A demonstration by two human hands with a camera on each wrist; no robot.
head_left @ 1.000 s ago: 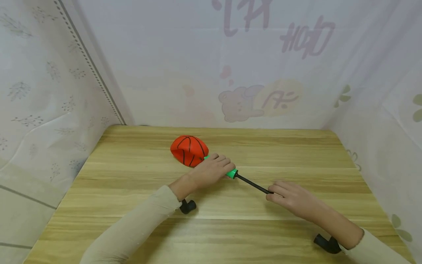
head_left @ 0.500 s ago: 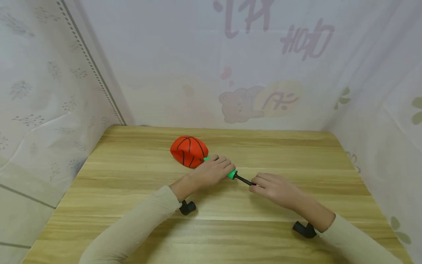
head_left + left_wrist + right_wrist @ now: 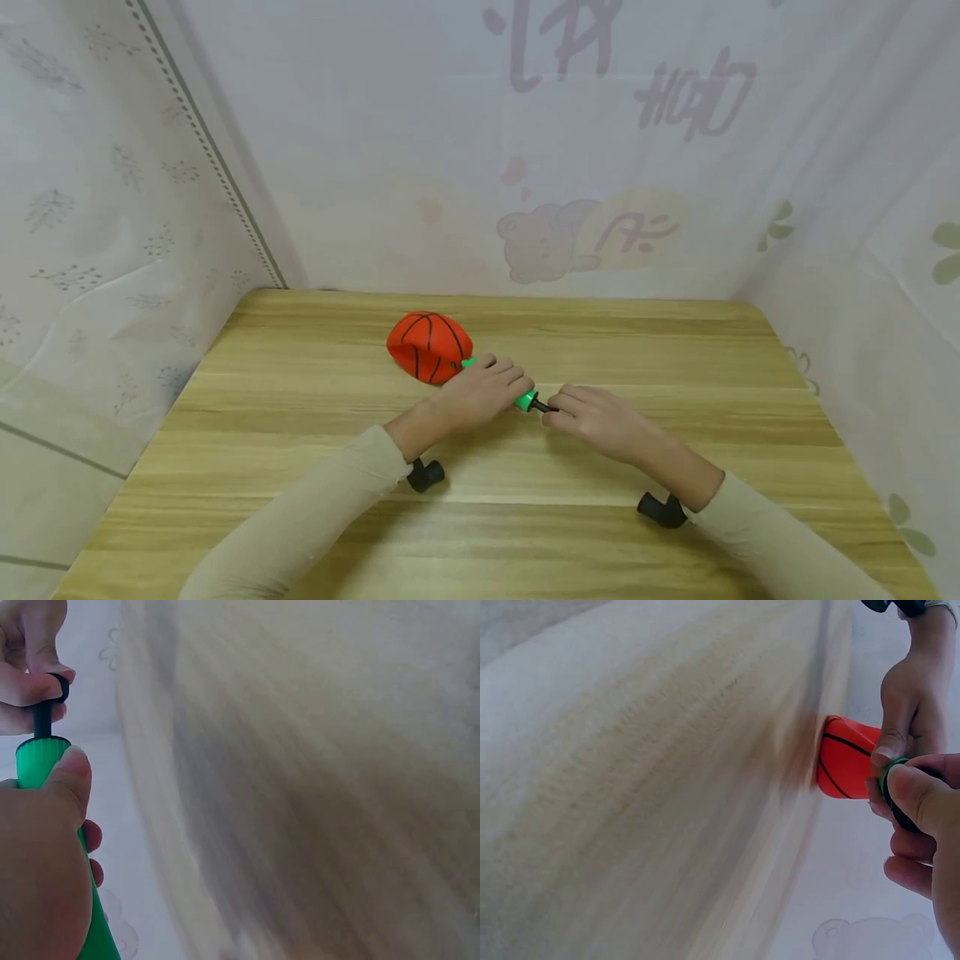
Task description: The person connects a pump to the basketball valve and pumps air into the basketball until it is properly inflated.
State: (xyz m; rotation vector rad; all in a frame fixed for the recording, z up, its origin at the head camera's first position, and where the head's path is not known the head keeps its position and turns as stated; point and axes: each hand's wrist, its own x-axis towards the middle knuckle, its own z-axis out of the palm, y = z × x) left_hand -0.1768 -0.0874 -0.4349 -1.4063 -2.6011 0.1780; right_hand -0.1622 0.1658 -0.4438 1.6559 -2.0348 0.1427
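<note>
A dented red ball with black basketball lines (image 3: 429, 346) lies near the back of the table. My left hand (image 3: 480, 392) grips the green barrel of a hand pump (image 3: 527, 399), whose far end meets the ball's right side. In the left wrist view the thumb lies along the green barrel (image 3: 97, 930) and fingers curl round it. My right hand (image 3: 607, 423) pinches the black handle at the end of the pump's rod (image 3: 542, 407), with only a short length of rod showing. The right wrist view has the thumb over the black handle (image 3: 904, 814), the ball (image 3: 844, 757) behind.
The wooden table (image 3: 300, 450) reaches to a pale printed curtain (image 3: 375, 167) at the back, with more cloth on both sides. Black wrist-worn devices hang under the left wrist (image 3: 426, 475) and the right wrist (image 3: 662, 509).
My right hand has moved left and slightly up toward the left hand, pushing the black rod into the green barrel. The left hand and the ball have stayed nearly still.
</note>
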